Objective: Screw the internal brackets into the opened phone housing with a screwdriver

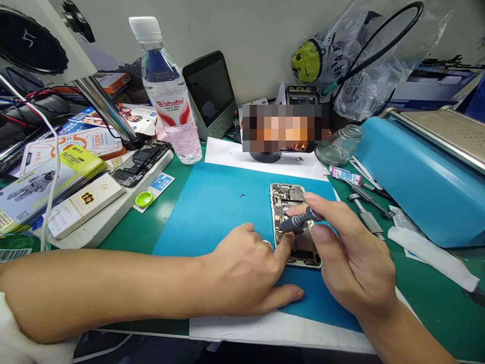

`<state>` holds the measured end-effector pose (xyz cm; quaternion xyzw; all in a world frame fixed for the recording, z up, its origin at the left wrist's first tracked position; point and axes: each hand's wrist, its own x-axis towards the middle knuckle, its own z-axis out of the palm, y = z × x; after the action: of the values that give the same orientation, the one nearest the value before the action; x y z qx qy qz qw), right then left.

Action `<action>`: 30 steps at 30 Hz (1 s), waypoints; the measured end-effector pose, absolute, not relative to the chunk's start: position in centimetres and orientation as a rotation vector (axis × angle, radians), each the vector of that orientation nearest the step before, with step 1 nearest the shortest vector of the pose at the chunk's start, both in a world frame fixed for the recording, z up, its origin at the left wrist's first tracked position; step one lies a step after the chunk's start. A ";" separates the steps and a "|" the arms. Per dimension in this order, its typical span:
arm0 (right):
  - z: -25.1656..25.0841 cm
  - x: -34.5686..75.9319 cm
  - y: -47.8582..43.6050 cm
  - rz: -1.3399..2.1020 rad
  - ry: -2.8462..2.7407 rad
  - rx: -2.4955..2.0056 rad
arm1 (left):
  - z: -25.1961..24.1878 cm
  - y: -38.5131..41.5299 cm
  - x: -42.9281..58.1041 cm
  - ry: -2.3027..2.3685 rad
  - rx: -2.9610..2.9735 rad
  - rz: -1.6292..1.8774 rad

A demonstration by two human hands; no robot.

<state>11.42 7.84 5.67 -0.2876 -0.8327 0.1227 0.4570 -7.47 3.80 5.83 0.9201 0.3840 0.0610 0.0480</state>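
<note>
An opened smartphone lies on the blue mat, its inner boards and metal parts exposed. My right hand grips a dark grey screwdriver between thumb and fingers, tilted with its lower end over the left side of the phone. The screwdriver's tip is too small to make out. My left hand rests across the mat with its index finger pressed on the phone near the screwdriver. Its thumb stretches out below the phone, and a ring shows on one finger.
A water bottle stands behind the mat, left of a blurred phone screen. Another opened phone and boxes lie at left. On the right are a glass jar, spare screwdrivers and a blue-covered machine.
</note>
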 end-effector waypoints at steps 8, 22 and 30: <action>6.0 11.3 7.9 0.251 -2.075 -0.684 | 5.8 3.8 -7.4 1.185 2.790 0.203; 6.2 11.1 8.0 0.299 -2.118 -0.659 | 5.6 3.7 -7.3 1.187 2.803 0.227; 6.6 11.1 8.0 0.325 -2.113 -0.648 | 5.7 3.7 -7.1 1.178 2.772 0.147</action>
<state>11.12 7.95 6.58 -0.2607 -0.8501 0.1309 0.4384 -7.09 3.73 5.72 0.9174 0.3899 0.0487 0.0630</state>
